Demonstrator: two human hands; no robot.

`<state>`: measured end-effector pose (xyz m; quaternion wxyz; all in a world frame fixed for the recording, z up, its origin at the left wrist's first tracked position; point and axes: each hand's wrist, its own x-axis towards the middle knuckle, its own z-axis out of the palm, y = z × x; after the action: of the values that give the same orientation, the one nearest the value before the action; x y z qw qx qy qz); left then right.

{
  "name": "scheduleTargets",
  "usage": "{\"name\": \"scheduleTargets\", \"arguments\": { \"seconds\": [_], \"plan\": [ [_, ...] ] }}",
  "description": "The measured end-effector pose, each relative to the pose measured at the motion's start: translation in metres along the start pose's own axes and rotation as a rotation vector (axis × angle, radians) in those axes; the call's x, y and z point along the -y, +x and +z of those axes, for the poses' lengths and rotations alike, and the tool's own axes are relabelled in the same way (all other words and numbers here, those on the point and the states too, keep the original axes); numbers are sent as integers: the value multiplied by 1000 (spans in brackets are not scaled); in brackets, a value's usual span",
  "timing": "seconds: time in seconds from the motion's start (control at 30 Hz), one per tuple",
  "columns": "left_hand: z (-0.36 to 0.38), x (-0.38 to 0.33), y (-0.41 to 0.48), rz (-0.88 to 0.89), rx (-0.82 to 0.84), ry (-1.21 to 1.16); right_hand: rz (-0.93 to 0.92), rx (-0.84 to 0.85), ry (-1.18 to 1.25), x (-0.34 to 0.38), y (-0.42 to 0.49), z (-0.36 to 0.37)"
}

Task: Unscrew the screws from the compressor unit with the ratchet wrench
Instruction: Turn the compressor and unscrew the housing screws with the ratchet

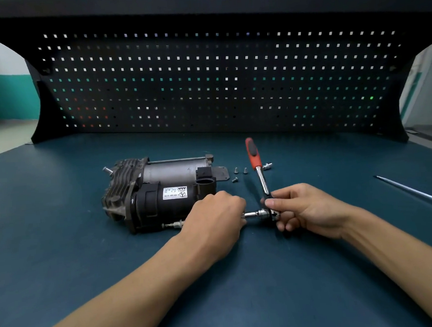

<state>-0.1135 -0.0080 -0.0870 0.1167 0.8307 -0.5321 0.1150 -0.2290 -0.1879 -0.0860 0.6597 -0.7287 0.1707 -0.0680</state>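
The compressor unit [161, 192], grey finned metal with a black motor housing and a white label, lies on its side on the dark teal table [89, 259]. A ratchet wrench [257, 168] with a red and black handle points away from me; its head sits on a chrome extension bar [253, 214] that runs left along the unit's front edge to a socket [175, 224]. My left hand [213, 221] grips the extension bar beside the unit. My right hand [303, 208] pinches the wrench head between its fingers.
Three loose screws [239, 173] and a small chrome socket [267, 165] lie on the table right of the unit. A long thin metal rod [414, 191] lies at the far right. A black pegboard [217, 82] stands along the table's back edge.
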Motion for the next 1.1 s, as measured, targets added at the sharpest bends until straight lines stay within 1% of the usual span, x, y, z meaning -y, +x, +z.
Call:
{"name": "scheduleTargets", "arguments": {
  "seconds": [0.13,0.27,0.47,0.77,1.1],
  "plan": [
    [1,0,0,18,5,27,-41,-11,24,-1,-2,-2],
    [1,0,0,29,9,43,-97,20,23,-3,-4,-4],
    [-1,-1,0,46,9,18,-150,30,-7,-4,-5,-4],
    [1,1,2,36,23,10,-178,61,-39,-6,-3,-6],
    [3,0,2,16,5,-22,-143,45,-51,-6,-3,-3]
  ]
}}
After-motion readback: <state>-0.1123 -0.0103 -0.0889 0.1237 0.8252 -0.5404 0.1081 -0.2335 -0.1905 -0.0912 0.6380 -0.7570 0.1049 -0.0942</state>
